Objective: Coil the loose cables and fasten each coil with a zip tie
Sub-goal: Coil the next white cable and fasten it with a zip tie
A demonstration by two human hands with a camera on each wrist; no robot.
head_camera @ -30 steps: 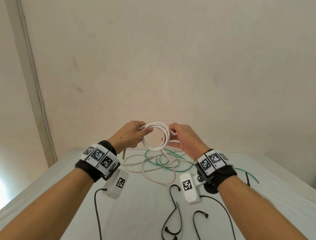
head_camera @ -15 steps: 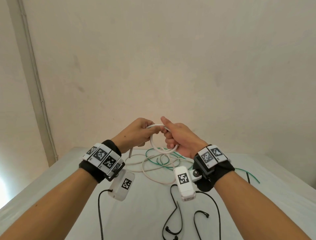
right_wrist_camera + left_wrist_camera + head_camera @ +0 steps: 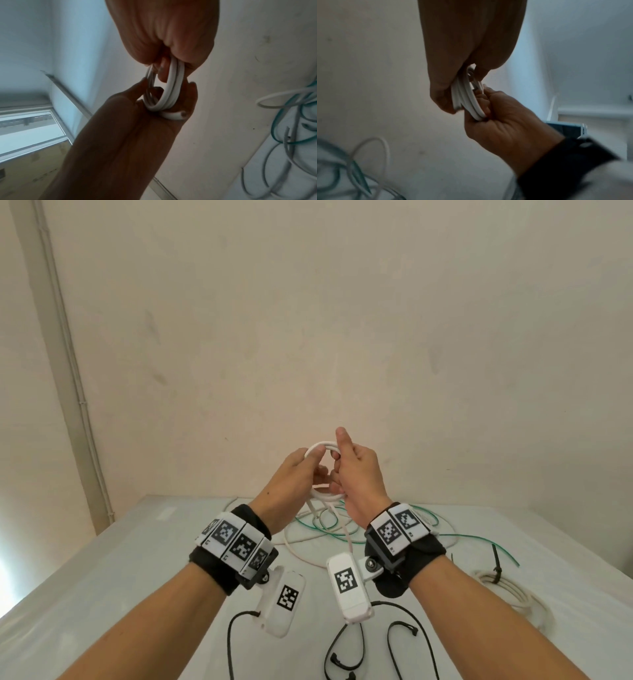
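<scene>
A small coil of white cable [image 3: 322, 445] is held up in the air over the far part of the table. My left hand [image 3: 308, 463] pinches its left side between thumb and fingers. My right hand [image 3: 342, 470] grips its right side, with one finger sticking straight up. In the left wrist view the coil [image 3: 465, 97] shows several turns pressed together between my left hand [image 3: 452, 94] and my right hand [image 3: 489, 104]. The right wrist view shows the coil [image 3: 173, 88] and a cut cable end [image 3: 178, 116] lying against the left hand [image 3: 154, 100]. The cable's tail hangs down to the table.
On the white table [image 3: 120, 559], loose white cable [image 3: 294, 546] lies tangled with green cable [image 3: 325, 527] under my hands. A beige coil [image 3: 503, 583] bound by a black zip tie [image 3: 495, 559] lies at the right. Loose black zip ties [image 3: 346, 655] lie near the front.
Both hands rose and closed together. The coil went from a wide open loop facing me to a tighter bundle, and my right hand moved over its right side.
</scene>
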